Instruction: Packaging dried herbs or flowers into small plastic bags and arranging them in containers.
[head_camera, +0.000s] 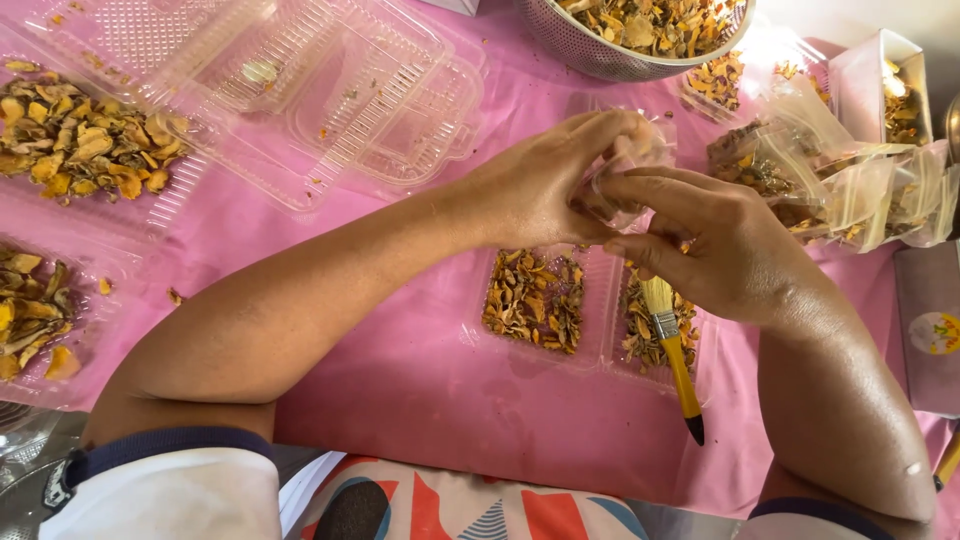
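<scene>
Clear plastic bag (628, 160), partly filled, is pinched between the left hand (535, 185) and right hand (715, 245) above an open tray (590, 350) with dried petals left. Filled bags (850, 185) lie right, a paintbrush (672, 345) near.

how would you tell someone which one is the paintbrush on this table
On the pink table cover, look just below the two hands to the clear tray of dried yellow-brown pieces. The paintbrush lies across its right half, the only thing there with a yellow handle, metal band and black tip.
</scene>
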